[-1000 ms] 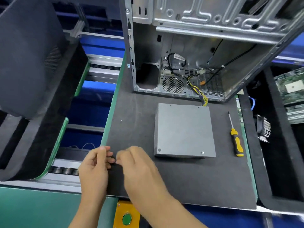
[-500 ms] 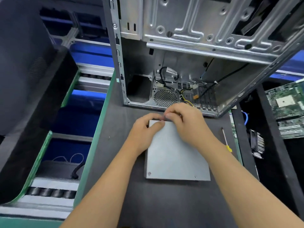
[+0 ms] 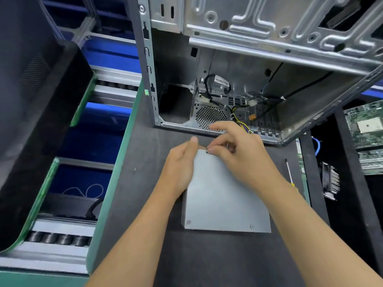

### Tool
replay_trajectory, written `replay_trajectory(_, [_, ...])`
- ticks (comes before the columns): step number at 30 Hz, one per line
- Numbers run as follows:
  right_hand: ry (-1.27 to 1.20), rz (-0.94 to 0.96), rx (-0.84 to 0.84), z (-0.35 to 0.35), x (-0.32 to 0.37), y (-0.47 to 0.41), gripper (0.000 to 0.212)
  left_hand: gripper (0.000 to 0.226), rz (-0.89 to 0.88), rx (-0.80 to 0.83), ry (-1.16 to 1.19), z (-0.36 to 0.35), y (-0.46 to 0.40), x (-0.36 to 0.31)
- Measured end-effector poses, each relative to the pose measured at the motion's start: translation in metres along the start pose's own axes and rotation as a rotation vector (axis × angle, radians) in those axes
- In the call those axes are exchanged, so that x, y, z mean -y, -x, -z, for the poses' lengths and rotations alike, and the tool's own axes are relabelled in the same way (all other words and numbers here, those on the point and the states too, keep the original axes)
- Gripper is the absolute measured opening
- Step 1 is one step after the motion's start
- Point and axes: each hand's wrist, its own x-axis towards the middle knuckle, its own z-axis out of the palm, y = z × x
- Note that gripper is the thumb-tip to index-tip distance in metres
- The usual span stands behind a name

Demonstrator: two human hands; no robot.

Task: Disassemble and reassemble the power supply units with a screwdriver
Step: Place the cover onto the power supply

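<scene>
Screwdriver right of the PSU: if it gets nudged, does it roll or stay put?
The screwdriver lies flat on the dark mat, untouched. Its thin round shaft would likely let it roll sideways, though the mat looks matte and should slow it. It looks light, so a brush from the right hand's forearm, which partly covers its yellow handle, could shift it.

Matt grey sheet-metal power supply unit (image 3: 223,199) on a matt black, slightly rough bench (image 3: 145,183); shiny embossed bare-metal computer case (image 3: 269,27) beyond.

Electronics assembly line workstation, roller conveyor (image 3: 60,239) with green-edged trays on the left, black anti-static mat (image 3: 149,183), open computer chassis (image 3: 248,59), circuit boards (image 3: 364,125) stacked at right
</scene>
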Motion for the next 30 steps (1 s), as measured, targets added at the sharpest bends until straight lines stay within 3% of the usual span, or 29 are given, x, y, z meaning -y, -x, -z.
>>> replay_trajectory(5, [0.145, 0.058, 0.051, 0.001, 0.006, 0.000, 0.044, 0.042, 0.017, 0.026, 0.015, 0.000, 0.001, -0.001])
replay_trajectory(14, [0.337, 0.269, -0.014, -0.004, 0.008, 0.005, 0.045, 0.039, -0.007, 0.059, 0.041, 0.003, 0.005, -0.001])
replay_trajectory(22, [0.534, 0.328, -0.060, -0.011, 0.007, 0.009, 0.045, 0.038, -0.031, 0.046, 0.019, 0.003, 0.007, 0.001])
replay_trajectory(30, [0.486, 0.321, -0.120, -0.013, 0.003, 0.015, 0.058, 0.043, -0.035, 0.038, -0.003, 0.003, 0.010, 0.000])
